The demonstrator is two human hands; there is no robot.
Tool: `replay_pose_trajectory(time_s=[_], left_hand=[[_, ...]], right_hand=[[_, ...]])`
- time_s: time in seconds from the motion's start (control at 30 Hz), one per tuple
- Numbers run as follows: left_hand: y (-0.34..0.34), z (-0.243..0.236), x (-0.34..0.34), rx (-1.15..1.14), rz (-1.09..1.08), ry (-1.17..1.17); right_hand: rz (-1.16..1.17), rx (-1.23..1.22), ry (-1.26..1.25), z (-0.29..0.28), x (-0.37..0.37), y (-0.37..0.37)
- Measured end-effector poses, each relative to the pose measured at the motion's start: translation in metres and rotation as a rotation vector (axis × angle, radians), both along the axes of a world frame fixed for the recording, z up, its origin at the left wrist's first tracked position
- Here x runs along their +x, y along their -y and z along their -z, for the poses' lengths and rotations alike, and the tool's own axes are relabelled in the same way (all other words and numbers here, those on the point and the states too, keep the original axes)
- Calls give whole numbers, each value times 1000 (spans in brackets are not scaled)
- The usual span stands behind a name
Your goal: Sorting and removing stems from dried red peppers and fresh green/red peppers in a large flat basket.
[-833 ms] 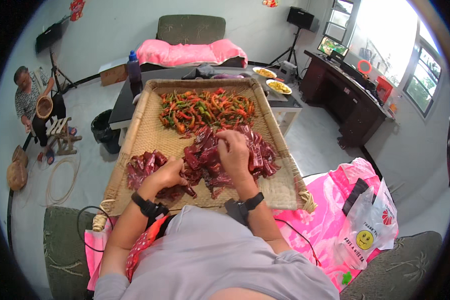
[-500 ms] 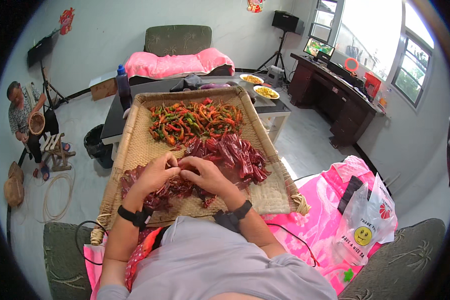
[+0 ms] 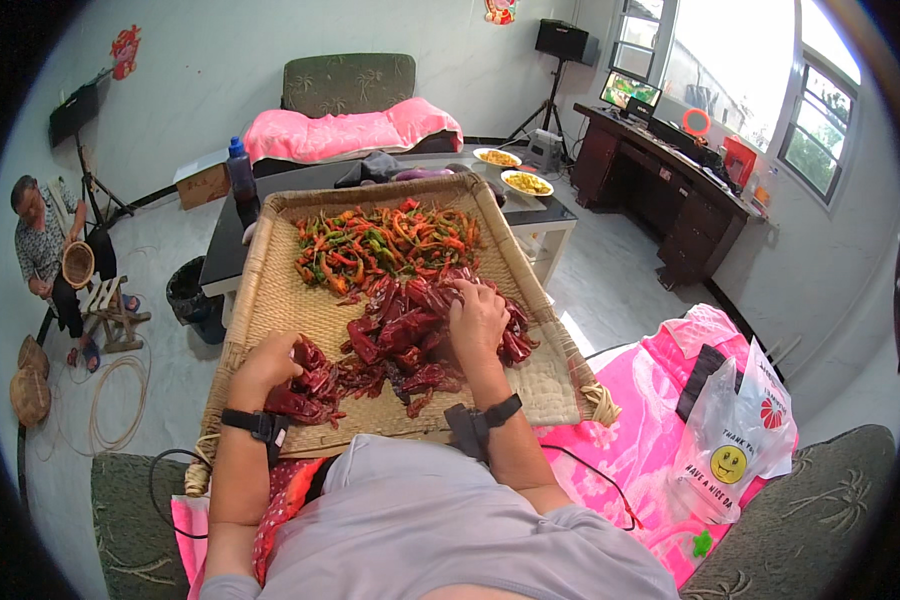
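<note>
A square woven bamboo tray (image 3: 315,210) lies in front of me, with dark red, wrinkled dried chili peppers (image 3: 402,335) heaped in its middle. My right hand (image 3: 478,322) rests on this heap's right part, its fingers bent down and apart among the peppers; no pepper shows gripped in it. At the tray's left edge my left hand (image 3: 270,362) is curled over a smaller pile of dried chili peppers (image 3: 313,385), closed on a pepper there; its fingertips are partly hidden. Smaller fresh chili peppers (image 3: 385,240), red, orange and green, lie spread along the tray's far side.
The tray leans on a dark table (image 3: 220,255) bearing a blue bottle (image 3: 240,170) and two plates of yellow food (image 3: 527,183). A black bin (image 3: 195,300) stands left. Another person (image 3: 45,235) sits far left holding a basket. A plastic bag (image 3: 715,450) lies right on pink cloth.
My hands were together over the near peppers and have parted. The left went left and down to the small pile; the right went right and forward onto the big heap.
</note>
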State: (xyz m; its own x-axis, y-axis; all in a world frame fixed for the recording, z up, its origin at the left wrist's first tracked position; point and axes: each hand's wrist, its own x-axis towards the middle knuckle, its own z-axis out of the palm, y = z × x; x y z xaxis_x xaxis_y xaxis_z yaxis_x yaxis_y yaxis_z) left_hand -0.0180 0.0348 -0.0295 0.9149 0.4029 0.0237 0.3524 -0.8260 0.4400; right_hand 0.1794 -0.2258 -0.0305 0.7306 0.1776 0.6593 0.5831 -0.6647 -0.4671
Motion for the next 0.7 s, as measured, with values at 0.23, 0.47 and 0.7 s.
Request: replay_pose_trajectory(time_s=[0.23,0.47,0.7], left_hand=[[-3,10,0,-1,-55,34],[20,-23,7,29,-95,169],[82,-48,14,-308,220,343]], right_hand=[[0,145,205,-7,-5,-5],[-439,291,233,-27,-22,-12],[-1112,126,-317,-26,-49,-29]])
